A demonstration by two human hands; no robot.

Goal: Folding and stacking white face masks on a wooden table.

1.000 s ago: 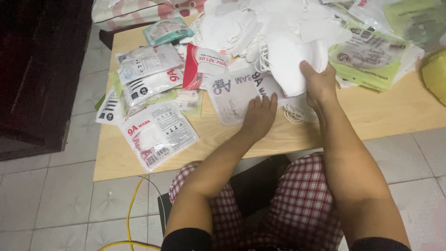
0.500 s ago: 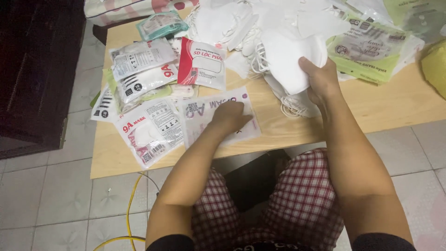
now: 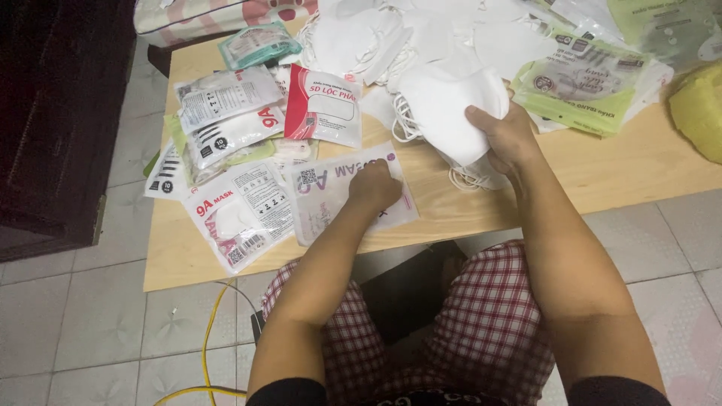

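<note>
My left hand point(image 3: 374, 186) rests with curled fingers on a clear plastic mask pouch point(image 3: 331, 192) lying flat near the front edge of a low wooden table point(image 3: 602, 177). My right hand point(image 3: 505, 140) grips a stack of white face masks point(image 3: 447, 113), held just above the tabletop, with their ear loops point(image 3: 470, 179) dangling below. Behind them spreads a loose heap of white masks point(image 3: 391, 34).
Several packaged mask pouches point(image 3: 233, 120) lie on the table's left half, one red and white point(image 3: 325, 105). Green packets point(image 3: 583, 90) and a yellow bag point(image 3: 699, 113) sit at the right. A dark cabinet point(image 3: 53, 113) stands left; a yellow cable point(image 3: 207, 338) runs over the tiled floor.
My left hand has slid the clear pouch leftward and toward the front edge of the table. My right hand keeps hold of the white mask stack, almost unmoved.
</note>
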